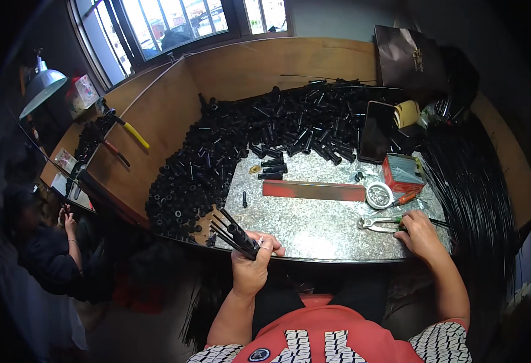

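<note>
1. Head view: a ribbed black tube with several thin black rods (236, 237) is held upright at a tilt in the left hand (254, 261), the fingers wrapped round its lower end, at the front-left edge of the speckled grey tabletop (302, 228).
2. Metal pincers with green handles (374, 224) are covered at the handles by the right hand (420, 235), its fingers curled; whether they are gripped or only touched cannot be told. The pincers' head is pointed left.
3. Between the hands, room for moving is given by bare tabletop, bounded in front by its rim and behind by a long red rectangular bar (314, 190).
4. Just behind the pincers, space is narrowed by a white round dish of small pieces (379, 195), a red-handled screwdriver (405, 199) and a red open box (394, 175).
5. The left and rear edges are bordered by a heap of short black tubes (265, 124), the right by a spread of long thin black rods (471, 187).
</note>
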`<state>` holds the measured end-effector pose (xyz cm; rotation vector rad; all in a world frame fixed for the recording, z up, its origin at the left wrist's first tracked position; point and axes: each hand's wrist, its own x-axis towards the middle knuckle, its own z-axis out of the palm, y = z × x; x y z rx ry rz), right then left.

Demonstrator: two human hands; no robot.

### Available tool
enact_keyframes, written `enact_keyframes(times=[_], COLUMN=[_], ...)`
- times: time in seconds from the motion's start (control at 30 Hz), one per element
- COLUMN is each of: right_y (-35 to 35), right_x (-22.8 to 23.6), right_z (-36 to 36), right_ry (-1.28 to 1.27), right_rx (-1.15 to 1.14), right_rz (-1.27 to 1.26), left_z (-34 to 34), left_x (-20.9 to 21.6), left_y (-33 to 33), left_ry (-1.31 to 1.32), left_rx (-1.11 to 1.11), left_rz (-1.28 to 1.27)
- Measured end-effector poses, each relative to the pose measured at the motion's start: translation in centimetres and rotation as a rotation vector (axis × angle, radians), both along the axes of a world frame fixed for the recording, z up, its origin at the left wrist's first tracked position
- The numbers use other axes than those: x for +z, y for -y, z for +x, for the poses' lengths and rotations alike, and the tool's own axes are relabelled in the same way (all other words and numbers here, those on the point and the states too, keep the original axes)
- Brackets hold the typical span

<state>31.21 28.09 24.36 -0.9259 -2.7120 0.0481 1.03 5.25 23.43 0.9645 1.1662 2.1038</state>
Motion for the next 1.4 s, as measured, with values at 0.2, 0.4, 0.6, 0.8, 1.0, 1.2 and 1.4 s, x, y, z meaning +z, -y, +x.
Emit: enact_keyframes(times=[0.2,0.4,0.6,0.8,1.0,1.2,1.4], right_y=[0.9,2.8,5.1,6.5,7.2,7.7,7.9], right_x=[0.5,0.2,1.2,4.7,5.5,4.5,4.7], right_z=[0.6,-0.9,-2.0,-6.0,-7.7,-8.5,-8.0], right_ry=[0.065,0.039,-0.461,-0.256,-0.278,-0.228,-0.158], right_rx=[0.121,0.132,0.047,0.322,0.355,0.413,0.452], right_rz=[0.044,0.062,-0.645,-0.318,0.364,0.538,0.366], left_z=[0.2,0.4,1.0,0.1,1.4,0.8,0.9], left_x=[0.0,-0.5,-0.4,-2.1,-1.3,-3.1,-3.9], left_y=[0.6,0.8,0.0,-0.8,-0.7,0.0,-0.4], left_ry=[-0.133,-0.121,-0.097,-0.062,0.050,-0.138,-0.239], left_rx=[0.004,-0.030,-0.186,-0.335,-0.384,-0.235,-0.158], left_rz=[-0.009,-0.096,-0.091,0.064,-0.023,-0.150,-0.255])
